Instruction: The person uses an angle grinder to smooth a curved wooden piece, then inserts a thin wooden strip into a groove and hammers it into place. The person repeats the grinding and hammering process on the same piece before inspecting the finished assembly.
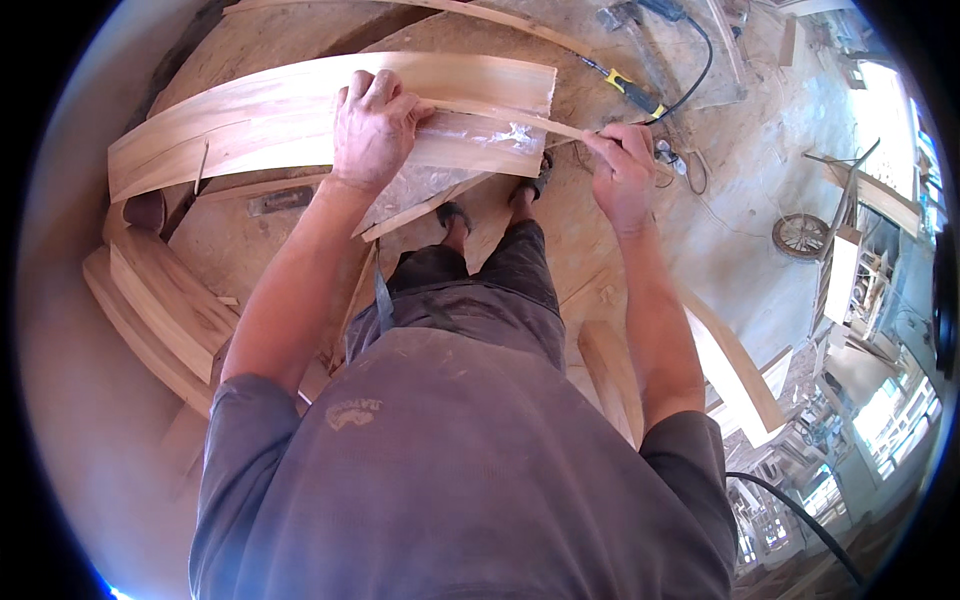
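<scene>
Across the far side lies a wide pale wooden board (250, 125), its right end marked by a shiny whitish smear (515, 133). A thin wooden strip (505, 112) slants over that board and runs past its right end. My left hand (372, 125) is closed, pinching the strip's left part just above the board. The strip's right end is gripped by my closed right hand (622, 172), beyond the board's edge. Part of the strip is hidden by my fingers.
A yellow-and-black tool (635, 95) with a black cable lies at the far right of the bench. Curved wooden pieces (165, 290) are stacked at the left; more planks (735, 360) stand at my right. A wheel (800, 235) is farther off on the right.
</scene>
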Tool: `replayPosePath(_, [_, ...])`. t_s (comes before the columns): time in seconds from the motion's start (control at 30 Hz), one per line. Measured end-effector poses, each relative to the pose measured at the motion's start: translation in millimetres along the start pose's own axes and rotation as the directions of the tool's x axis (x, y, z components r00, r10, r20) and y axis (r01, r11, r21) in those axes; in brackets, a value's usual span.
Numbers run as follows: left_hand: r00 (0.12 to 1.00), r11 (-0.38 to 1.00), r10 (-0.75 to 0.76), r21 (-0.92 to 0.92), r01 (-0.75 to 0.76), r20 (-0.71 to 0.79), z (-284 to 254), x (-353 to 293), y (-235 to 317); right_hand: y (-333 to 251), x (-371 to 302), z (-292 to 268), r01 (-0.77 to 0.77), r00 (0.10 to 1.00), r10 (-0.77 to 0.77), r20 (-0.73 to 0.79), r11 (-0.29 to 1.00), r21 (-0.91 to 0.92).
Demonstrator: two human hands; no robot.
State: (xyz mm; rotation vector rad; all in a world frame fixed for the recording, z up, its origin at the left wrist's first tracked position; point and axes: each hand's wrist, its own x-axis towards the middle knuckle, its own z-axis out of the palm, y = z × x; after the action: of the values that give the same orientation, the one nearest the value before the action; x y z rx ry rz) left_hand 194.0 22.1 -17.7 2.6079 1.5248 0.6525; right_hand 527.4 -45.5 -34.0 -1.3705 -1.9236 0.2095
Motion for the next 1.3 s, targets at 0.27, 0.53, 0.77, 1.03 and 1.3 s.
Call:
replayPosePath(0.27, [0.998, 0.995, 0.056, -0.085, -0.055, 0.007, -14, -11, 8, -20, -27, -16, -0.138, 0.987, 0.13, 0.095, 0.987, 0.085])
replayPosePath(0.53, [0.998, 0.987, 0.052, -0.155, -0.046, 0.036, 1, -11, 2, -2, -16, -6, -0.101, 0.99, 0.093, 0.11, 0.992, 0.075])
replayPosePath(0.77, [1.0, 0.989, 0.004, -0.146, 0.0, 0.028, 10, 8, 5, 27, 13, -13, -0.156, 0.963, 0.133, 0.233, 0.984, 0.087])
replayPosePath(1.03, [0.99, 0.987, 0.089, -0.145, -0.072, 0.109, -2, -10, 16, 5, -30, -19, -0.056, 0.989, 0.05, 0.138, 0.998, 0.039])
replayPosePath(1.3, [0.998, 0.989, 0.03, -0.148, -0.021, 0.06, 0, 11, 5, 8, 8, -21, -0.053, 0.996, 0.051, 0.067, 0.998, 0.032])
